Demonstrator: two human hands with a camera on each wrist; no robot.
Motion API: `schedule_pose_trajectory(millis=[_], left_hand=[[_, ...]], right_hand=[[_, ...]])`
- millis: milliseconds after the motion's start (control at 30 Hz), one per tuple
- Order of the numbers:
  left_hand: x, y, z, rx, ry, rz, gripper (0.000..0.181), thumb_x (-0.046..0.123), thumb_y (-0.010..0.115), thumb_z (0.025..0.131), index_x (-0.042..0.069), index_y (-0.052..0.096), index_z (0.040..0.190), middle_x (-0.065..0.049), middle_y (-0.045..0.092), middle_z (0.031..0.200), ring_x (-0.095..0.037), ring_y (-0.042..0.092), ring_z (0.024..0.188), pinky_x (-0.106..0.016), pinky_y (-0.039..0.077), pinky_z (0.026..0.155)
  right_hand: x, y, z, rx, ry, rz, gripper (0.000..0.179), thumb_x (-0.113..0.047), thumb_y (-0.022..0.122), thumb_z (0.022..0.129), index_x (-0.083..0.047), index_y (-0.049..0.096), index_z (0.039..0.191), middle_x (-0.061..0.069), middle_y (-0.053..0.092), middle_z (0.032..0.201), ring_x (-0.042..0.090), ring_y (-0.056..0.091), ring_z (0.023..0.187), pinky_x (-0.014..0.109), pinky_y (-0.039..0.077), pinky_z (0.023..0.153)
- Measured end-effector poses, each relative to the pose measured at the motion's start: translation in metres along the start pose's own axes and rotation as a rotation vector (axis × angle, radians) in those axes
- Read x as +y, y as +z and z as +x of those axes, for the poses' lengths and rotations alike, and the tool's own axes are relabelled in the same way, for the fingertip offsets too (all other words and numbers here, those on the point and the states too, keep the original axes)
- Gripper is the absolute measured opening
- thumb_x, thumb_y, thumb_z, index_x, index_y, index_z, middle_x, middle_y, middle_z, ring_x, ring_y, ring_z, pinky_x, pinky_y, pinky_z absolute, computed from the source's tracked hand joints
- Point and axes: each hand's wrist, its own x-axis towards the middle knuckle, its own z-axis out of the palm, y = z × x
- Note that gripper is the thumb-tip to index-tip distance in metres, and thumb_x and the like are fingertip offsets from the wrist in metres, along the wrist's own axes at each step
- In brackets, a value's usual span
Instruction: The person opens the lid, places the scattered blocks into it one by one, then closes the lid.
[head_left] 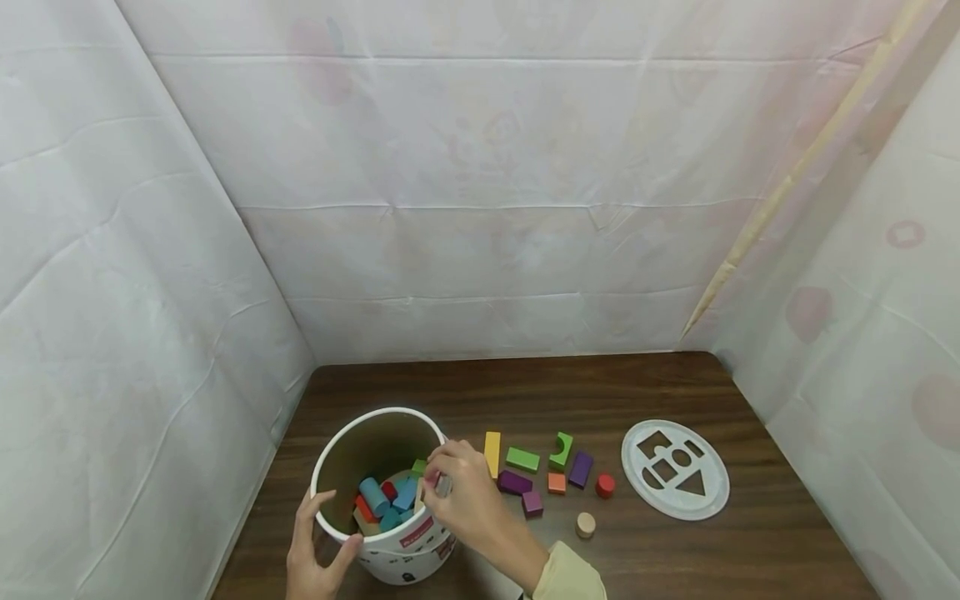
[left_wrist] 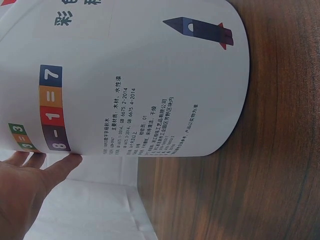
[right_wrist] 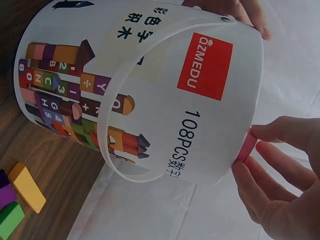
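Note:
A white bucket [head_left: 405, 568] with printed letters and pictures stands upright at the table's front left. Inside lie several coloured blocks, among them a blue cylinder [head_left: 373, 495]. My left hand [head_left: 318, 557] holds the bucket at its left side, thumb and fingers spread around the wall near the rim. In the left wrist view its fingertips [left_wrist: 75, 158] touch the printed wall. At the right side of the rim, my right hand [right_wrist: 282, 182] pinches a pinkish-red block [right_wrist: 246, 145] between thumb and fingers. How far that block reaches over the rim is hard to tell.
Right of the bucket lie a yellow block [head_left: 492, 452], a green block [head_left: 522, 459], a green arch block [head_left: 566, 450], several purple blocks, an orange block [head_left: 557, 483], a red cylinder [head_left: 605, 486] and a plain wood cylinder [head_left: 586, 524]. Farther right lies a white lid [head_left: 675, 507] with shaped holes.

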Motion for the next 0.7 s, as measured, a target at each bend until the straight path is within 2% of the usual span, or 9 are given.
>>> schedule_pose_trajectory(millis=[67, 267, 533, 700], left_hand=[[-0.001, 0.000, 0.000, 0.003, -0.006, 0.005, 0.066, 0.006, 0.077, 0.077, 0.008, 0.043, 0.134, -0.016, 0.027, 0.148, -0.039, 0.033, 0.128, -0.064, 0.037, 0.092], [0.001, -0.001, 0.000, -0.001, 0.016, -0.006, 0.065, 0.007, 0.076, 0.079, 0.007, 0.042, 0.134, -0.018, 0.026, 0.148, -0.044, 0.031, 0.127, -0.066, 0.036, 0.091], [0.002, -0.002, 0.000, -0.001, 0.012, -0.001, 0.065, 0.006, 0.076, 0.078, 0.008, 0.042, 0.134, -0.017, 0.026, 0.149, -0.042, 0.032, 0.127, -0.064, 0.036, 0.091], [0.000, -0.001, 0.000, -0.001, 0.013, -0.001, 0.066, 0.007, 0.076, 0.078, 0.008, 0.042, 0.134, -0.017, 0.026, 0.149, -0.043, 0.032, 0.127, -0.065, 0.037, 0.089]], right_hand=[[0.000, 0.001, 0.000, 0.003, 0.001, 0.000, 0.006, -0.001, 0.073, 0.076, -0.006, 0.070, 0.078, -0.001, 0.062, 0.092, 0.012, 0.054, 0.091, 0.020, 0.053, 0.079], [0.000, 0.001, -0.001, 0.013, -0.002, -0.009, 0.007, -0.001, 0.073, 0.076, -0.007, 0.070, 0.080, -0.001, 0.061, 0.093, 0.014, 0.056, 0.094, 0.025, 0.054, 0.081], [-0.001, -0.006, -0.004, 0.006, 0.043, -0.049, 0.014, -0.006, 0.078, 0.074, -0.012, 0.069, 0.083, -0.003, 0.061, 0.097, 0.014, 0.055, 0.096, 0.027, 0.054, 0.081], [0.002, -0.012, -0.007, 0.046, -0.004, -0.082, 0.017, -0.006, 0.080, 0.071, -0.012, 0.068, 0.082, -0.002, 0.061, 0.097, 0.014, 0.056, 0.095, 0.028, 0.054, 0.081]])
